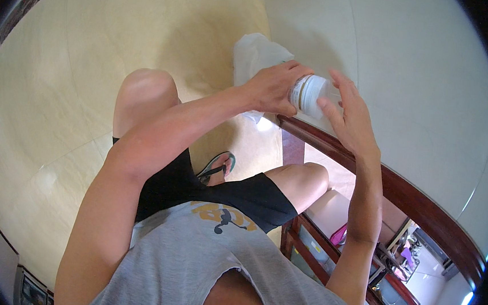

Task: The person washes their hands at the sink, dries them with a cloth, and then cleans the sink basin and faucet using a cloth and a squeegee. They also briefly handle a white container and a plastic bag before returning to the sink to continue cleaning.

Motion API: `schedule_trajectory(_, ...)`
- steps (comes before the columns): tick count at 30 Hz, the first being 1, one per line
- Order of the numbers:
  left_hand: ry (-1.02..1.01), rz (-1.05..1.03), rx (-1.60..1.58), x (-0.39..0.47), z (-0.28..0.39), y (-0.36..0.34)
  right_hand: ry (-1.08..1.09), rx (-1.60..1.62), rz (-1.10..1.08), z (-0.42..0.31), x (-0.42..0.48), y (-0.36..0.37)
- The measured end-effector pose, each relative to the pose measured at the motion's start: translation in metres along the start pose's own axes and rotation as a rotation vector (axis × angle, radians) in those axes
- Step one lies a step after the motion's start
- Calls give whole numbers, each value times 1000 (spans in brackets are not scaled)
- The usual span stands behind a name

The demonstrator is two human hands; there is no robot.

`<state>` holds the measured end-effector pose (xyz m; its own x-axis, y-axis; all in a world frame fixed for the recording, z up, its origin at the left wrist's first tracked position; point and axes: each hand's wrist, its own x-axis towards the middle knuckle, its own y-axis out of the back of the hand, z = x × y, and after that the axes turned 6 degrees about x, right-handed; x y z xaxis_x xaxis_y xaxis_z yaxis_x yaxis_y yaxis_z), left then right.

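Note:
My left hand (pixel 277 87) is closed around a small white plastic jar (pixel 311 95) with a gold band and printing on its side. The jar lies tilted sideways, its white lid end towards the right. My right hand (pixel 347 111) is just beside that end, fingers and thumb spread; its fingers are slightly blurred, and whether the thumb touches the lid cannot be told. Behind my left hand, a crumpled white translucent plastic bag (pixel 258 52) rises, partly hidden by the hand and wrist.
A dark reddish wooden edge (pixel 412 193) runs diagonally below my right forearm. Beyond it are wood-framed glass cabinets (pixel 314 248) and a rack of mixed items (pixel 408 255). Light tiled floor (pixel 84 45) spreads left. Grey cabinets (pixel 2 245) are at lower left.

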<state>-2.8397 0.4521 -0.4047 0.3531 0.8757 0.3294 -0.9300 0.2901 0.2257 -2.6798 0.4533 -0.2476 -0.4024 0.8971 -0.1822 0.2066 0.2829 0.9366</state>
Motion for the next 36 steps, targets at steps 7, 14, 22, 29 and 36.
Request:
schedule_trajectory(7, 8, -38, -7, -3, 2, 3, -183, 88, -174, -23, 3, 8)
schedule_trajectory(14, 5, -58, -11, -2, -2, 3, -89, 52, -128, -4, -2, 1)
schedule_trajectory(22, 4, -25, 29, -7, 0, -2, -434, 166, -223, -17, 1, -4)
schedule_trajectory(29, -1, -25, -11, -5, -1, -5, 161, 122, -35, 2, -10, -6)
schedule_trajectory(36, 13, -88, 13, -10, 8, -4, -613, 369, -319, -6, -1, 1)
